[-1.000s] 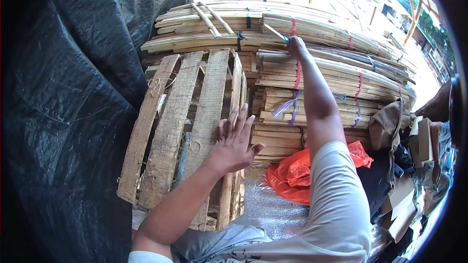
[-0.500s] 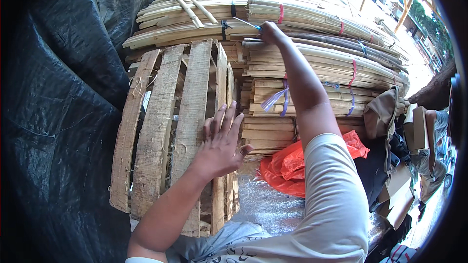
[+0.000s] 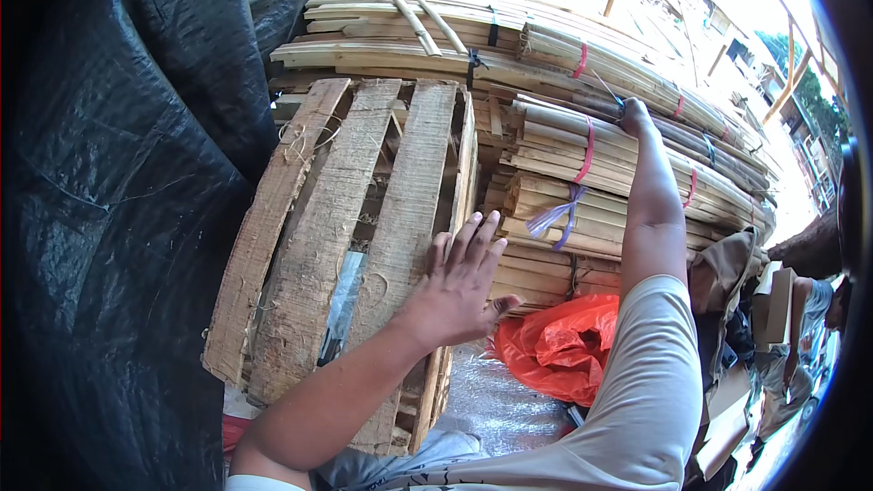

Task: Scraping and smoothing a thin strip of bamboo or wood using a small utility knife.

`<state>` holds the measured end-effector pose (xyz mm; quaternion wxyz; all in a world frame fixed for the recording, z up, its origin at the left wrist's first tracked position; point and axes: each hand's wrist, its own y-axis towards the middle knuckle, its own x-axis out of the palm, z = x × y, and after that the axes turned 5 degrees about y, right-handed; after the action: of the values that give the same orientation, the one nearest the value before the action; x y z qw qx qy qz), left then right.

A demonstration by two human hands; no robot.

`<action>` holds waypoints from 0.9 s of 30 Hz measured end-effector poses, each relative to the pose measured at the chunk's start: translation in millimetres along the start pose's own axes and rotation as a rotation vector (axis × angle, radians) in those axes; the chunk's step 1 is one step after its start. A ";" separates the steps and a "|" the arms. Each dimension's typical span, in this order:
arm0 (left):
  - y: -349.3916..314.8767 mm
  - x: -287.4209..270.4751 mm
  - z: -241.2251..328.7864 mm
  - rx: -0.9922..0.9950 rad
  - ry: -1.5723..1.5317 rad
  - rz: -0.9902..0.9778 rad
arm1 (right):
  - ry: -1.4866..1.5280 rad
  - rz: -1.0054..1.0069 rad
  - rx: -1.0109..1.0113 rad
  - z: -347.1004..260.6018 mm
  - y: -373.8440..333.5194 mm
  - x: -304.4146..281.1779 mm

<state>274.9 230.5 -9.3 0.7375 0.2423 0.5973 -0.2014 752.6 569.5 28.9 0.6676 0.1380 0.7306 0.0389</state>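
Observation:
A wooden slatted crate (image 3: 364, 173) stands in front of me. My left hand (image 3: 459, 286) rests on its right edge with fingers spread and nothing in them. Farther off and to the right, my right hand (image 3: 634, 115) is closed around a thin-shafted tool with a blue handle, which looks like a screwdriver (image 3: 607, 89). Its shaft points up and left over the bundles of wooden slats (image 3: 582, 150). My fingers hide most of the handle. Pink ties and a purple strap (image 3: 571, 216) bind the bundles beneath my right arm.
Dark tarpaulin (image 3: 100, 218) hangs along the left. A crumpled red plastic bag (image 3: 564, 355) lies on silvery sheeting (image 3: 491, 400) at the right. Two loose sticks (image 3: 423, 18) lie across the far stack. Cardboard boxes (image 3: 727, 409) and another person (image 3: 800, 327) are at the far right.
My view has shifted, so the crate and stacks appear farther right. My right hand, still holding the tool, has moved right along the bundles. The left hand stays on the crate's edge.

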 end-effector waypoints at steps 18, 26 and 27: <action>-2.1 -15.4 6.7 0.027 -0.101 0.032 | 0.653 0.055 -1.201 -454.3 -201.8 -64.3; -117.3 -113.0 44.6 0.260 -0.177 -0.068 | 0.666 -0.232 -1.203 -474.6 -295.8 -36.4; -145.2 -127.7 44.1 0.211 -0.201 0.030 | 0.674 -0.245 -1.212 -473.6 -303.8 -33.5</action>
<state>198.0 88.8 106.2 0.7669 0.3060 0.4923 -0.2756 242.4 330.1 38.0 0.3637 -0.3612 0.7575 0.4044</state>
